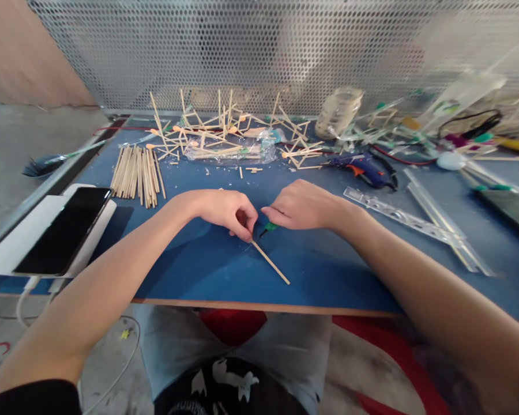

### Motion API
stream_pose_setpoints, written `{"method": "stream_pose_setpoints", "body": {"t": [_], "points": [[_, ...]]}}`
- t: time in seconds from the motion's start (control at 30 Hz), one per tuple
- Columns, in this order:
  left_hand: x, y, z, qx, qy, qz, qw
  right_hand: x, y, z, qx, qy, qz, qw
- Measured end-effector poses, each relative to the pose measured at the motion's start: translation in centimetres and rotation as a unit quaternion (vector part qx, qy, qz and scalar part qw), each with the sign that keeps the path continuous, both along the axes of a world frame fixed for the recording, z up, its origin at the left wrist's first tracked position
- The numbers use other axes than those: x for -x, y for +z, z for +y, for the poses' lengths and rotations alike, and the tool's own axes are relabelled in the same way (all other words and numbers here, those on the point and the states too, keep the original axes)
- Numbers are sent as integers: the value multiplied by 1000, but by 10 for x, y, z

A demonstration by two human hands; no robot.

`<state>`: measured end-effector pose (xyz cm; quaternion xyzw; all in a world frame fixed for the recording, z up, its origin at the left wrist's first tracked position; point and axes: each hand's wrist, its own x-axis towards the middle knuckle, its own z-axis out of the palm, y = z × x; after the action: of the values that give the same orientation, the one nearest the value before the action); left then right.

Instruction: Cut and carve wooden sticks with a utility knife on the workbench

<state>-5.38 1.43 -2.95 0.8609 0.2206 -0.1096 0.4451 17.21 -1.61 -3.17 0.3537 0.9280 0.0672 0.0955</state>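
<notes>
My left hand (232,214) pinches a thin wooden stick (272,264) near its upper end. The stick slants down and right over the blue tabletop, its lower end bare. My right hand (300,206) is closed round a small green-handled tool (267,227). The tool's dark, narrow tip points at the pinched end of the stick, very close to my left fingertips; I cannot tell whether they touch. Most of the handle is hidden in my right hand, so the tool's exact kind does not show.
Loose wooden sticks (136,173) lie bundled at left, beside a phone (67,230) on a white box. Glued stick frames (225,124) stand at the back. A blue glue gun (365,168), a clear ruler (398,213) and a plastic jar (339,112) are at right. Perforated metal (242,52) backs the table.
</notes>
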Motion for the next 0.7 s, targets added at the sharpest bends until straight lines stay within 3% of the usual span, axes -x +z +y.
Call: {"method": "stream_pose_setpoints", "body": {"t": [0.7], "points": [[1,-3,1,-1,-7,-6,1000,-1,-1,0,-19,-7,19,1000]]}}
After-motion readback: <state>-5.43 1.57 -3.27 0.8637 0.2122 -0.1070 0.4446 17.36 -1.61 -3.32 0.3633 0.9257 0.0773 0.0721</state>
